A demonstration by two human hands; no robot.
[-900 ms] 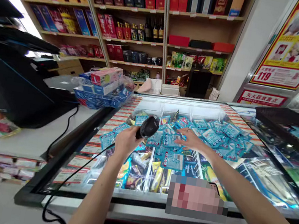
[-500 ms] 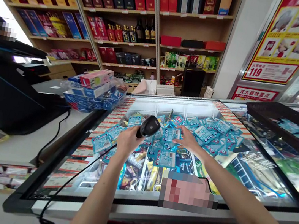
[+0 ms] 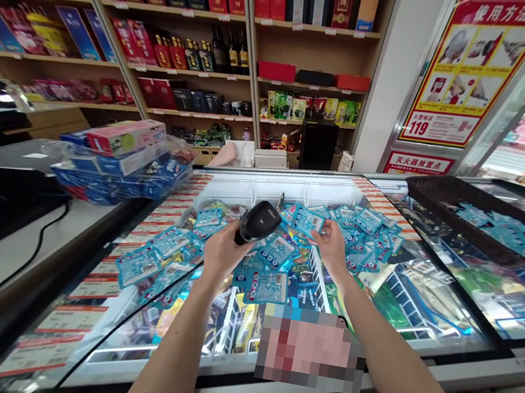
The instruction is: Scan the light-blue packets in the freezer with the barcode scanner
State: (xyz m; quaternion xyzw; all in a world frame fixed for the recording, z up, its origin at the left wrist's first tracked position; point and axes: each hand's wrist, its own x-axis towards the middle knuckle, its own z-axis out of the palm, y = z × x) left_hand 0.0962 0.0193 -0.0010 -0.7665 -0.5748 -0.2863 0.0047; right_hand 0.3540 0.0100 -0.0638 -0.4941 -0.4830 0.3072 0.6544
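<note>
My left hand (image 3: 224, 249) is wrapped round the handle of a black barcode scanner (image 3: 260, 222), its head tilted toward the right. A cable runs from the hand down to the lower left. My right hand (image 3: 332, 244) pinches one light blue packet (image 3: 307, 222) by its right edge, just right of the scanner head. A pale printed label shows on the packet's face. Many similar blue packets (image 3: 269, 287) lie scattered on the glass top of a freezer (image 3: 330, 185), below and to both sides of my hands.
A dark brown tray (image 3: 438, 197) with more blue packets stands on the right. Plastic-wrapped boxes (image 3: 121, 161) sit at the left on the counter. Behind the freezer rise shelves (image 3: 317, 28) of boxes and bottles. Near the front edge lies a blurred-out item (image 3: 311, 349).
The view has swung, shifting the shelves left and bringing the tray further in. The right hand's packet has come up off the pile, closer beside the scanner head. The left hand still grips the scanner.
</note>
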